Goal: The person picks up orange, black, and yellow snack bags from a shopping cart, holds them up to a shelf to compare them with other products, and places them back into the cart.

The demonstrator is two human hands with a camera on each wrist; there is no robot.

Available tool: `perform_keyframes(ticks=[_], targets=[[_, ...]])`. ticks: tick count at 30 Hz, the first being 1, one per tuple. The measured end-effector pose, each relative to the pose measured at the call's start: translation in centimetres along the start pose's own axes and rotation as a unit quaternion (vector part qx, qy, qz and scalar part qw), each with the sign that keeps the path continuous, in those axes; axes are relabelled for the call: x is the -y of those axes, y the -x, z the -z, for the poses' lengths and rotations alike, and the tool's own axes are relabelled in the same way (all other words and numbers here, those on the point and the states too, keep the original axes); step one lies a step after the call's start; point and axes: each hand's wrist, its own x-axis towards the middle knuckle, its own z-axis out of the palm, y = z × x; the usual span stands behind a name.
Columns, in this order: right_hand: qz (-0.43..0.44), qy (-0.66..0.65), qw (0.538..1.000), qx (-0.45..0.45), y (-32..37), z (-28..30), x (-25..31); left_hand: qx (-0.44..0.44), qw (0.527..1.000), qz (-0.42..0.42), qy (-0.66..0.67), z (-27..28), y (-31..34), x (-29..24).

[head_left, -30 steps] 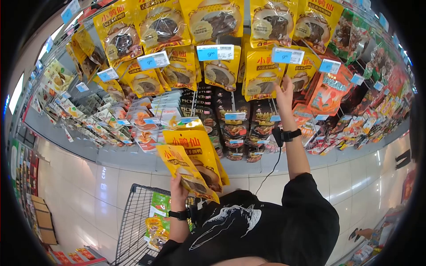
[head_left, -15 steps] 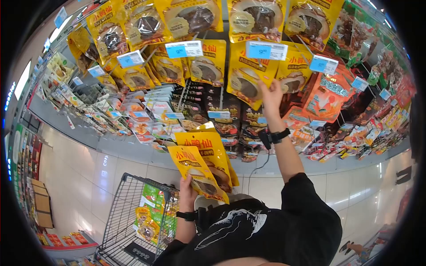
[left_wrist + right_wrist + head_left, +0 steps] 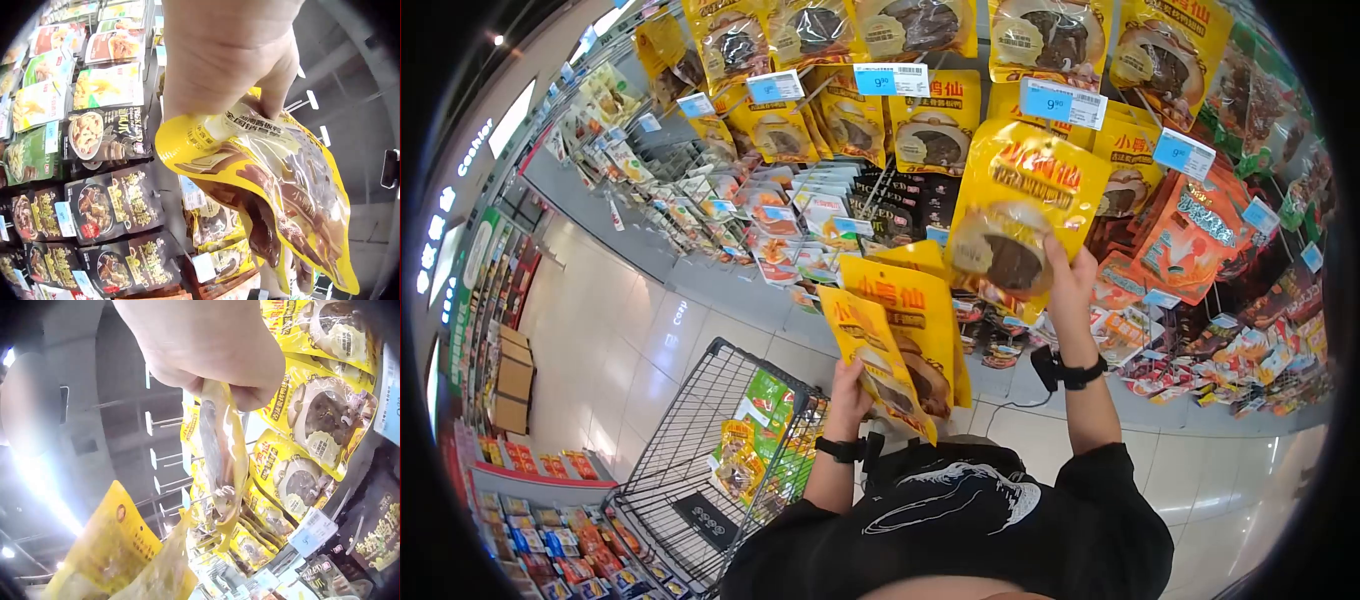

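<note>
My right hand (image 3: pixel 1072 284) pinches the lower right edge of a yellow pouch (image 3: pixel 1022 200), which stands in front of the hanging pouches in the head view. In the right wrist view that pouch (image 3: pixel 220 456) is seen edge-on below the right hand (image 3: pixel 212 347). Lower left of it, my left hand (image 3: pixel 852 392) grips several yellow pouches (image 3: pixel 908 325) fanned together. The left wrist view shows the left hand (image 3: pixel 228 59) curled over the yellow-edged pouches (image 3: pixel 281 181).
A wire shopping cart (image 3: pixel 690 440) with green and yellow packs stands at lower left. Hooks of yellow pouches (image 3: pixel 935 130) and price tags (image 3: pixel 1063 103) span the upper shelf; orange packs (image 3: pixel 1200 235) hang to the right. A low display (image 3: pixel 570 540) is at bottom left.
My right hand has drawn the yellow pouch away from the hanging row, down and toward me. The left hand still holds its pouches. The head view has shifted, showing more of the left side.
</note>
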Motion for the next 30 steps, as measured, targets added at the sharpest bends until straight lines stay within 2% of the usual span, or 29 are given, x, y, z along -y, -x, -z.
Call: perform_keyframes(ticks=[1, 4, 6, 10, 12, 13, 14, 16, 17, 18, 20, 26, 27, 28, 30], targets=[[-0.041, 0.040, 0.998, 0.032, 1.4, 0.9, 0.8, -0.012, 0.999, -0.026, 0.016, 0.3, 0.0, -0.1], [-0.073, 0.068, 0.993, 0.066, 5.4, 2.1, 0.1, -0.002, 0.996, -0.067, 0.051, 0.7, -0.3, -0.7], [-0.084, 0.046, 0.993, 0.072, 7.9, 1.4, 0.3, 0.004, 0.998, -0.051, 0.025, -1.7, 0.1, -1.9], [-0.140, 0.017, 0.985, 0.102, 11.6, 1.7, -1.8, 0.038, 0.999, -0.018, -0.028, -2.1, -0.9, -0.4], [-0.251, -0.040, 0.957, 0.137, 12.6, 1.5, -1.4, 0.040, 0.999, -0.002, -0.023, -3.6, -1.3, 0.6], [-0.234, 0.019, 0.959, 0.161, 12.9, 1.8, -2.1, 0.034, 0.999, 0.008, -0.022, -4.1, -1.5, 1.0], [-0.233, 0.019, 0.960, 0.155, 13.3, 1.7, -3.1, 0.038, 0.999, 0.012, -0.024, -4.2, -1.6, 1.4], [-0.215, -0.104, 0.961, 0.140, 13.6, 1.2, -3.9, 0.060, 0.997, 0.025, -0.040, -4.6, -1.7, 1.9], [-0.261, -0.168, 0.941, 0.139, 13.9, 1.7, -3.5, 0.083, 0.995, 0.024, -0.052, -4.8, -1.8, 1.9], [-0.260, -0.167, 0.941, 0.136, 13.8, 1.8, -3.0, 0.085, 0.995, 0.027, -0.051, -4.9, -1.8, 2.1], [-0.317, -0.252, 0.909, 0.101, 13.7, 1.9, -2.6, 0.087, 0.993, 0.053, -0.059, -4.9, -1.9, 2.4], [-0.365, -0.217, 0.895, 0.135, 13.4, 3.8, -4.0, 0.046, 0.993, 0.088, -0.056, -5.3, -2.7, 3.5], [-0.398, -0.234, 0.873, 0.158, 12.4, 4.2, -3.2, 0.047, 0.993, 0.093, -0.054, -5.3, -2.6, 3.5], [-0.398, -0.232, 0.874, 0.152, 11.5, 4.8, -3.1, 0.021, 0.996, 0.078, -0.043, -5.2, -2.6, 3.6], [-0.353, -0.234, 0.880, 0.214, 9.3, 6.9, -2.7, -0.001, 0.997, 0.070, -0.029, -5.1, -2.5, 3.5]])
